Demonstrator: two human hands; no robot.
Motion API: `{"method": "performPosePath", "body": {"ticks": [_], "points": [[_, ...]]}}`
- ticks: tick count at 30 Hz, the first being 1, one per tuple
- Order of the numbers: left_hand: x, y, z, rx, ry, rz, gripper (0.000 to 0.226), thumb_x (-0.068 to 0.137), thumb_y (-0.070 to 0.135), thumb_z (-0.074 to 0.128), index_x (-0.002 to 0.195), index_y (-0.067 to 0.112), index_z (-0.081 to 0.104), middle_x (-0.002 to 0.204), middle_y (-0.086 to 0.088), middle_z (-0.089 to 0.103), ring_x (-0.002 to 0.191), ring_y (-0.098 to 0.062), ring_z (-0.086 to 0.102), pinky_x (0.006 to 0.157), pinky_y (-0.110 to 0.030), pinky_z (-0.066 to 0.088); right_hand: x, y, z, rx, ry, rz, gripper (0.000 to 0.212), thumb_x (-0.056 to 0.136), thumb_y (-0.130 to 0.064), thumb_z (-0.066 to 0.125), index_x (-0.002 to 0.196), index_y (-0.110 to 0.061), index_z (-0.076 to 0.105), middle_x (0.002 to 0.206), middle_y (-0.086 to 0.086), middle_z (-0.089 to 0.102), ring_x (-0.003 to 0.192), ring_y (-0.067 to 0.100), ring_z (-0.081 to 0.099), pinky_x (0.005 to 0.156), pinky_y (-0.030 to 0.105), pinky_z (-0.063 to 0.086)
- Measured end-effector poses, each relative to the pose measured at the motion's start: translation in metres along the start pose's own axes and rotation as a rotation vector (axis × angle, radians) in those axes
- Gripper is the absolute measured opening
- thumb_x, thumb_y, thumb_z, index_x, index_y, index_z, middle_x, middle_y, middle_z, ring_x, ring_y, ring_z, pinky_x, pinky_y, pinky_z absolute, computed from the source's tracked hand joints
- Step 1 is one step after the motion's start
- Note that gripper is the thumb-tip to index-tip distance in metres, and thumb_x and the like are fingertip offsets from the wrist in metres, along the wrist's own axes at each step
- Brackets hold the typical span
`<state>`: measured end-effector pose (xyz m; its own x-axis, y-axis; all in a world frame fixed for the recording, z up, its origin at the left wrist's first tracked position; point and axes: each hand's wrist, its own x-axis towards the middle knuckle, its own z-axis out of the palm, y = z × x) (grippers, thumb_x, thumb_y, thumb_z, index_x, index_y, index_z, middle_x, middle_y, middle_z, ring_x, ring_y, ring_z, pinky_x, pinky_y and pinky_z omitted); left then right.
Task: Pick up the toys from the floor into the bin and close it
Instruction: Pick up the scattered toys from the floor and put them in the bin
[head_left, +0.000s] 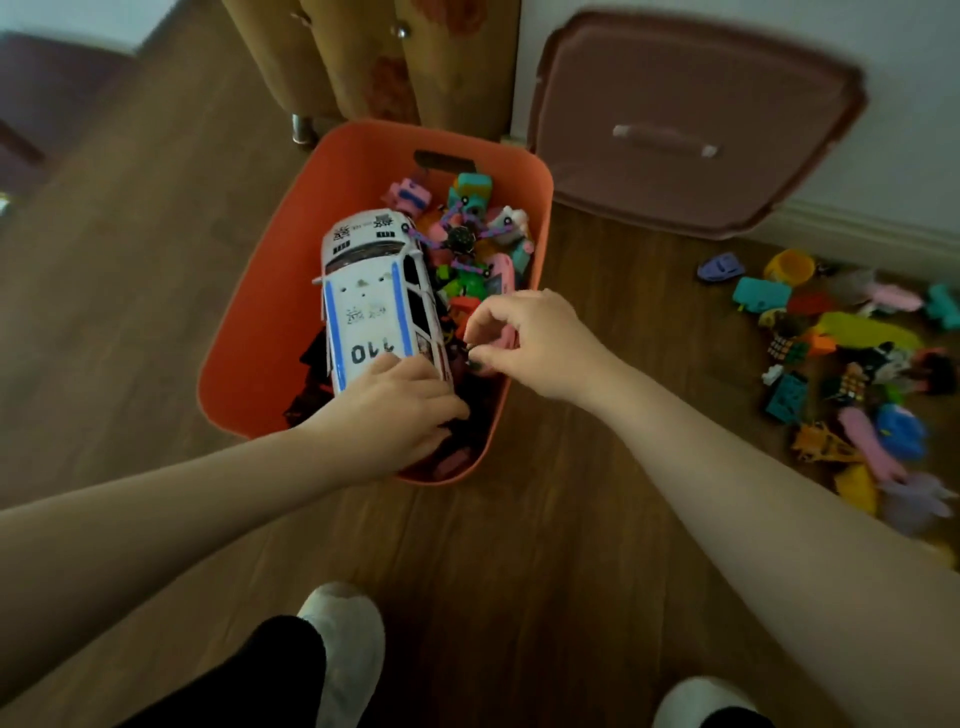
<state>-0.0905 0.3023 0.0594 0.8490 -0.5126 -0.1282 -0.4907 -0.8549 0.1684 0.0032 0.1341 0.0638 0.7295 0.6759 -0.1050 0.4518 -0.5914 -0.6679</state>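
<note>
As two hands (447, 374) reach, one bin (249, 332).

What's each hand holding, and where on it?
Left hand rests on the police car's near end, no clear grip. Right hand pinches a small dark toy by its top, over the bin.

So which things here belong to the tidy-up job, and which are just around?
Part of the job:
orange bin
white police car, in the bin
left hand, on the car's near end
right hand, over the bin
toy pile on the floor
pink lid, against the wall

Just around:
wooden cabinet
white slippers
</note>
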Motion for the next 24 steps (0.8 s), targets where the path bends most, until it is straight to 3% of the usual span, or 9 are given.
{"method": "performPosePath", "body": {"ticks": [1, 4, 8, 10, 12, 15, 19, 24], "points": [[-0.003, 0.002, 0.001, 0.038, 0.013, 0.009, 0.017, 0.079, 0.029, 0.064, 0.094, 0.025, 0.071, 0.084, 0.009, 0.069, 0.088, -0.021, 0.063, 0.076, -0.036, 0.049, 0.001, 0.0, 0.002, -0.063, -0.028, 0.01, 0.005, 0.088, -0.032, 0.061, 0.086, -0.031, 0.057, 0.094, -0.01, 0.059, 0.104, 0.012, 0.05, 0.107, 0.044, 0.03], [0.003, 0.013, -0.003, -0.014, 0.08, 0.028, 0.033, 0.085, 0.034, 0.039, 0.077, 0.024, 0.07, 0.068, 0.011, 0.065, 0.078, -0.017, 0.06, 0.074, -0.03, 0.043, -0.006, 0.007, -0.001, -0.081, -0.008, 0.025, 0.009, 0.09, -0.03, 0.057, 0.094, -0.022, 0.056, 0.103, -0.004, 0.057, 0.105, 0.014, 0.049, 0.099, 0.043, 0.04], [0.031, 0.033, -0.015, -0.154, 0.119, 0.099, 0.034, 0.086, 0.031, 0.039, 0.074, 0.016, 0.066, 0.061, 0.0, 0.055, 0.057, -0.012, 0.047, 0.053, -0.027, 0.044, -0.031, 0.034, -0.022, -0.19, 0.102, 0.076, 0.022, 0.091, -0.025, 0.055, 0.112, -0.017, 0.053, 0.134, 0.003, 0.046, 0.125, 0.017, 0.041, 0.099, 0.031, 0.04], [0.046, 0.05, -0.02, -0.111, 0.09, 0.17, 0.032, 0.09, 0.031, 0.039, 0.087, 0.018, 0.068, 0.069, -0.001, 0.057, 0.062, -0.011, 0.047, 0.059, -0.025, 0.042, -0.048, 0.054, -0.031, -0.187, 0.086, 0.164, 0.023, 0.093, -0.025, 0.052, 0.116, -0.019, 0.053, 0.129, 0.001, 0.051, 0.116, 0.014, 0.048, 0.089, 0.026, 0.043], [0.062, 0.072, -0.02, -0.055, -0.014, 0.212, 0.03, 0.096, 0.031, 0.037, 0.112, 0.022, 0.061, 0.09, -0.002, 0.061, 0.082, -0.014, 0.051, 0.079, -0.027, 0.039, -0.066, 0.079, -0.036, -0.137, 0.047, 0.295, 0.022, 0.095, -0.025, 0.049, 0.115, -0.019, 0.055, 0.117, 0.001, 0.06, 0.098, 0.012, 0.056, 0.075, 0.022, 0.044], [0.094, 0.114, -0.015, 0.022, -0.182, 0.3, 0.037, 0.099, 0.032, 0.03, 0.133, 0.025, 0.044, 0.105, 0.0, 0.061, 0.1, -0.014, 0.053, 0.094, -0.027, 0.035, -0.115, 0.129, -0.046, -0.141, 0.025, 0.517, 0.021, 0.095, -0.021, 0.049, 0.113, -0.016, 0.059, 0.113, 0.004, 0.063, 0.097, 0.017, 0.059, 0.075, 0.025, 0.044], [0.134, 0.155, 0.008, 0.004, -0.415, 0.394, 0.04, 0.099, 0.029, 0.035, 0.139, 0.022, 0.038, 0.105, -0.003, 0.062, 0.094, -0.018, 0.059, 0.086, -0.034, 0.05, -0.191, 0.182, -0.064, -0.076, 0.144, 0.755, 0.021, 0.094, -0.017, 0.05, 0.109, -0.01, 0.064, 0.114, 0.006, 0.064, 0.107, 0.023, 0.057, 0.081, 0.027, 0.04], [0.175, 0.205, 0.056, -0.074, -0.55, 0.335, 0.046, 0.096, 0.025, 0.042, 0.141, 0.023, 0.031, 0.134, -0.002, 0.044, 0.109, -0.019, 0.055, 0.085, -0.033, 0.051, -0.287, 0.238, -0.075, 0.037, 0.312, 1.077, 0.02, 0.093, -0.018, 0.053, 0.103, -0.006, 0.065, 0.11, 0.015, 0.064, 0.105, 0.031, 0.057, 0.079, 0.031, 0.04]]}}
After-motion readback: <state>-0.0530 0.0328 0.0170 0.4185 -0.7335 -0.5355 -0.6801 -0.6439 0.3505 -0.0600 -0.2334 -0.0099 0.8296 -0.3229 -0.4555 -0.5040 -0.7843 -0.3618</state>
